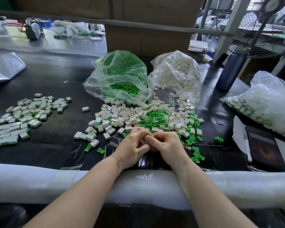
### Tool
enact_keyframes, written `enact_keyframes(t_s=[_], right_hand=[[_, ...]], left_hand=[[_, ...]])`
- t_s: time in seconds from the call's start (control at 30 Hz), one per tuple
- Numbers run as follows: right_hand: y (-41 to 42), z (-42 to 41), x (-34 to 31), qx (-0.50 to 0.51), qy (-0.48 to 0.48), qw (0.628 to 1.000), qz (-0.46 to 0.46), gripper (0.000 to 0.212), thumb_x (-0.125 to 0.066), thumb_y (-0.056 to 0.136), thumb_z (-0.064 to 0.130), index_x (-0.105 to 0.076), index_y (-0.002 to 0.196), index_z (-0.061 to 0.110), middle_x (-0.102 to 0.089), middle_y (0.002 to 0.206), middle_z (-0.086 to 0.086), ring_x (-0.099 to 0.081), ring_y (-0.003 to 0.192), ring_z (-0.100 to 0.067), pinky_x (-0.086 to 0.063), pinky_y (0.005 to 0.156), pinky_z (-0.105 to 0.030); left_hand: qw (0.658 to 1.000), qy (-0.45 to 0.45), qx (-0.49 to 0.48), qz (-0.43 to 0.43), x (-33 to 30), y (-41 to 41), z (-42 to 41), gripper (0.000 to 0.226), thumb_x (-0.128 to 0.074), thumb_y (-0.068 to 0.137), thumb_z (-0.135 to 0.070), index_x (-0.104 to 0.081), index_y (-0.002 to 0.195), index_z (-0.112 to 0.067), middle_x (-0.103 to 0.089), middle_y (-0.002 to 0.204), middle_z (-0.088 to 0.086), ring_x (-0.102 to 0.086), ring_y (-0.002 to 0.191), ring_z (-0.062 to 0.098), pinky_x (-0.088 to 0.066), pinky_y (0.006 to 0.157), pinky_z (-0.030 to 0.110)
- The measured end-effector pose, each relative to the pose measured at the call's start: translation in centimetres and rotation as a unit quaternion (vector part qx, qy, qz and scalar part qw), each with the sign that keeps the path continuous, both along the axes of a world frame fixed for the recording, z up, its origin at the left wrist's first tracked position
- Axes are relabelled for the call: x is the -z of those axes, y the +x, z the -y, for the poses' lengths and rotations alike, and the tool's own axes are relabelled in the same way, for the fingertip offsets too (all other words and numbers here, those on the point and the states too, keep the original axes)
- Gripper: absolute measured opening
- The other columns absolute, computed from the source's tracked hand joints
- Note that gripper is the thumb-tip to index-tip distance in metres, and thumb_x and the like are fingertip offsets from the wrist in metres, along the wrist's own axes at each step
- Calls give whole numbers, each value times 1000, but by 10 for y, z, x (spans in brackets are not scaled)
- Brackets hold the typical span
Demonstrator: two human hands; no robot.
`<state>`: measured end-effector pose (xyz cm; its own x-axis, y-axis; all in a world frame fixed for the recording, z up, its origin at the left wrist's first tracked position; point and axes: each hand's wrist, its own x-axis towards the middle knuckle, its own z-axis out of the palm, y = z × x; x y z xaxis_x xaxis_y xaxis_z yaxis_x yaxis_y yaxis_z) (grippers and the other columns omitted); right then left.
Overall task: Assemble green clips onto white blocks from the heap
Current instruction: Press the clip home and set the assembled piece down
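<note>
Black matting covers the work table (56,76), with a white foam-wrapped rail (39,183) along its near edge. Both forearms lie over that rail. The left hand (132,145) and right hand (168,145) meet fingertip to fingertip, fingers curled inward; whatever they pinch is hidden, so its long axis cannot be told. Just beyond them lies the heap (148,119) of white blocks and green clips, spilling from two clear bags, green bag (120,78) left of white bag (176,74). Finished pieces (26,114) lie scattered at left.
</note>
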<state>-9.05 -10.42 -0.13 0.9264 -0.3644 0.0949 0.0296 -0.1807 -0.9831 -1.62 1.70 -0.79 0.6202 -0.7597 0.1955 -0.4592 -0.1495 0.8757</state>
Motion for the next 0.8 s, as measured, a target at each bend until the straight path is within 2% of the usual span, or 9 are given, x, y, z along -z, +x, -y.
enact_keyframes(t_s=[0.1, 0.27, 0.4, 0.67, 0.8], right_hand=[[0, 0, 0, 3, -6, 1000, 0, 7, -68, 83, 9, -73, 77, 8, -66, 72, -19, -58, 67, -24, -51, 71, -49], [1, -1, 0, 10, 0, 1000, 3, 7, -68, 82, 8, -73, 80, 3, -66, 78, -30, -58, 68, -26, -51, 72, -52], [1, -1, 1, 14, 4, 1000, 3, 11, -68, 83, 10, -73, 79, 1, -63, 68, -20, -54, 64, -24, -47, 66, -43], [1, -2, 1, 11, 13, 1000, 6, 12, -68, 83, 10, -72, 72, 6, -61, 63, -14, -51, 59, -21, -42, 59, -34], [2, -2, 1, 8, 15, 1000, 6, 12, -68, 83, 12, -72, 73, 7, -61, 62, -12, -52, 58, -19, -43, 58, -31]], left_hand=[[1000, 4, 4, 14, 0, 1, 0, 27, -55, 82, 3, -56, 86, -24, -46, 93, -9, -46, 75, 6, -38, 73, 8], [1000, -1, 5, 23, 0, 1, 1, 29, -54, 81, 4, -55, 87, -24, -46, 90, -9, -45, 74, 3, -38, 72, 8], [1000, -12, 7, 13, 0, 1, 1, 29, -53, 81, 5, -57, 88, -23, -48, 91, -9, -45, 70, 2, -39, 70, 9], [1000, -27, 2, 1, 2, 1, 1, 33, -55, 79, 3, -54, 82, -30, -50, 88, -9, -46, 65, -2, -38, 65, 9], [999, -31, 3, -11, 1, 1, 2, 22, -53, 75, -10, -53, 81, -31, -49, 84, -10, -46, 62, -4, -36, 62, 8]])
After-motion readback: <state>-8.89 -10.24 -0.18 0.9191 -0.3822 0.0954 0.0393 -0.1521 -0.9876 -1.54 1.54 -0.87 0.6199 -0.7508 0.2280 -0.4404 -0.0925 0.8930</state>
